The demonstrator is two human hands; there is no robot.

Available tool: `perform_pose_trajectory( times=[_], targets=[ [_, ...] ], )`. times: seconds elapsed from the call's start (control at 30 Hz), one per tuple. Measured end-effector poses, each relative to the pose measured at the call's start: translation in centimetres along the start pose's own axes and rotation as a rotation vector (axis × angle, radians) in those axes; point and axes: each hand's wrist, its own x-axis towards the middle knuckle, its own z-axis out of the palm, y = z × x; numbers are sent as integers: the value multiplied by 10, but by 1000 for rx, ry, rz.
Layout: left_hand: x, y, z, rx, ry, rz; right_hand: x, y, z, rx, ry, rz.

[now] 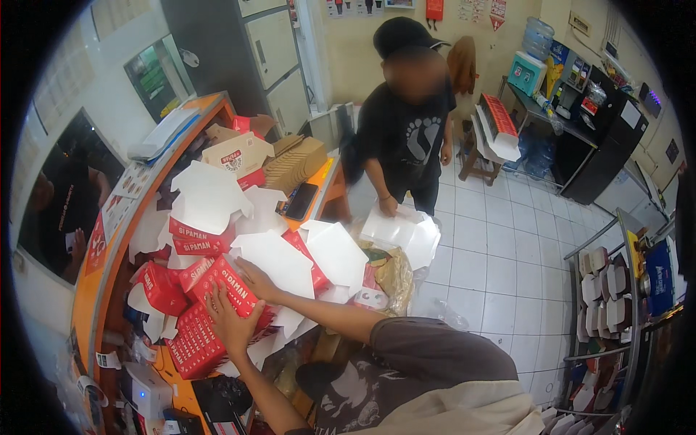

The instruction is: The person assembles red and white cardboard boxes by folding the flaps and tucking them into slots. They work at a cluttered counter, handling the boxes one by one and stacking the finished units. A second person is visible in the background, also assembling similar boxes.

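A red food carton [226, 281] with white lettering is held between my two hands over the heaped counter. My left hand [232, 320] presses on its near side, fingers spread over the red face. At the carton's right side, my right hand [258, 281] grips the edge, and some of its fingertips are hidden. Just below lies a stack of red cartons [194, 341], close together in a block. Other red cartons [161, 288] sit to the left. White open carton flaps [275, 259] spread behind and right of my hands.
Across the counter stands a person [407, 138] in black, one hand on a white carton blank [399, 233]. Folded brown cardboard [293, 163] and a black phone [301, 201] lie at the counter's far end. A rack of cartons [605, 297] stands right. A white device [148, 388] sits near left.
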Motion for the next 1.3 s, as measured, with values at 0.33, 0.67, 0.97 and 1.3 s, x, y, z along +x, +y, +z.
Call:
perform_pose_trajectory(
  times=[0.33, 0.67, 0.97, 1.3],
  targets=[
    [-2, -13, 7, -30, 38, 31, 22, -31, -16, -229, -75, -66],
    [-1, 18, -18, -61, -101, -69, 58, -9, -43, -488, 56, 9],
    [-2, 14, -15, -88, -76, -39, 56, 5, -37, -602, 9, -52],
    [-2, 12, -13, -78, -82, -40, 84, 1, -31, -655, -32, -42]
  ],
)
